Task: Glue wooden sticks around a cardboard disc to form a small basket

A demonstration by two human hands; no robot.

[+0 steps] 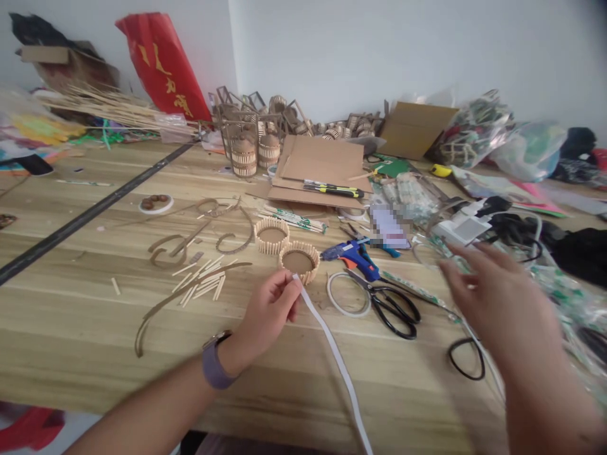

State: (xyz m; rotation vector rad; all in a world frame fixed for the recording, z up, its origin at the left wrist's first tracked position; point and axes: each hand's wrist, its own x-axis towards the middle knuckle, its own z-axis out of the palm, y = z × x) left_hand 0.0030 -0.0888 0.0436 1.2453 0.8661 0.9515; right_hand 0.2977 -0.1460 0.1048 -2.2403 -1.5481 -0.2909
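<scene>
My left hand [272, 302], with a watch on its wrist, pinches the end of a narrow white strip [336, 349] between thumb and fingers. The strip hangs towards me and leaves the bottom of the view. Just beyond that hand stand two round cups [272, 236] walled with short wooden sticks. My right hand [497, 303] is raised at the right, slightly blurred, fingers apart and nothing seen in them. Between the hands lie a white tape ring [348, 312], black-handled scissors [396, 313] and a blue glue gun [355, 256].
Loose short sticks [208, 287] and curled brown strips [156, 309] lie at the left. Cardboard sheets [322, 161] with cutters on top sit behind. A phone [391, 230], a white power adapter [465, 224], cables and plastic bags [531, 148] crowd the right.
</scene>
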